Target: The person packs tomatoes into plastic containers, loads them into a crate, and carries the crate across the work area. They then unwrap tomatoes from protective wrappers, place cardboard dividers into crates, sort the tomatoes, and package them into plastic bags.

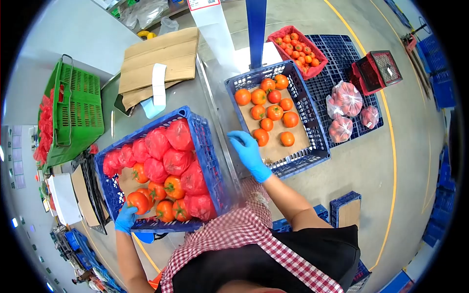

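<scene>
A worker's blue-gloved left hand (126, 218) closes its fingers on a tomato (138, 202) at the near corner of a blue crate (211, 163), with red-wrapped bundles (157, 142) just beyond it. The right hand (250, 155), half open and apparently empty, hovers beside a second crate (309, 111) of loose tomatoes (275, 113); farther past that hand, a red-lined crate (309, 74) holds more.

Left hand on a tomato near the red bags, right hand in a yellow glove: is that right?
Not quite: the glove on the right hand is blue, as the head view shows. The left hand is on a tomato near the red bags.
</scene>
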`<state>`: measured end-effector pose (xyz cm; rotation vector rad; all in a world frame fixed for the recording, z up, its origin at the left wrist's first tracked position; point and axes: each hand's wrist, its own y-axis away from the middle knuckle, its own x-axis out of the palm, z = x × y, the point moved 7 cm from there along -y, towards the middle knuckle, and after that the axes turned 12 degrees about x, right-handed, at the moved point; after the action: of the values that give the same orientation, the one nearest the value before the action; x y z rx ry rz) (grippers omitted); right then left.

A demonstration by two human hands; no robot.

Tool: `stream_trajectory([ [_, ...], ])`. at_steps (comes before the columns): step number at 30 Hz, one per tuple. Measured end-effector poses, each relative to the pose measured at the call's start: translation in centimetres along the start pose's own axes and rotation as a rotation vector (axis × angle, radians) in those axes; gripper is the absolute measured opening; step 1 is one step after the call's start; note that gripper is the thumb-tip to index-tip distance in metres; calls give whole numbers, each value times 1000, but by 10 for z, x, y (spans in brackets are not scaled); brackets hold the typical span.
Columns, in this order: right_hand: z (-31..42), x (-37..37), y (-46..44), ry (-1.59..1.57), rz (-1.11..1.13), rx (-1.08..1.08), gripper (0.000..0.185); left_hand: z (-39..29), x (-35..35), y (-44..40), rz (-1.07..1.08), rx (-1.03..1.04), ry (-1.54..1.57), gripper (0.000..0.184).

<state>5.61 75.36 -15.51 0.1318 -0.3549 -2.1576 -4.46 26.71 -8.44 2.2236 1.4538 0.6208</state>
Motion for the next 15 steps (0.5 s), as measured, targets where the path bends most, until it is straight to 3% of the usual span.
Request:
stream_trajectory([
  [4, 83, 48, 15, -104, 267, -100, 19, 8, -10, 4, -84, 109, 54, 74],
  [6, 98, 76, 30, -329, 448, -58, 25, 9, -11, 15, -171, 233, 97, 76],
  [9, 106, 116, 56, -486, 832, 157, 45, -17, 14, 22, -135, 488, 222, 81],
  [11, 119, 125, 70, -557, 910, 369, 53, -50, 44, 26, -81, 625, 290, 79],
  [12, 120, 131, 79, -586, 955, 484, 57, -64, 62, 21, -205, 563, 131, 82],
  [13, 114, 140, 82, -614, 982, 453, 60, -83, 90, 16, -331, 499, -25, 85],
  [14, 119, 138, 82, -677, 981, 477, 64, -122, 182, 24, -73, 514, -234, 75],
  [15, 130, 132, 81, -743, 975, 499, 69, -156, 254, 18, 146, 719, -514, 74],
])
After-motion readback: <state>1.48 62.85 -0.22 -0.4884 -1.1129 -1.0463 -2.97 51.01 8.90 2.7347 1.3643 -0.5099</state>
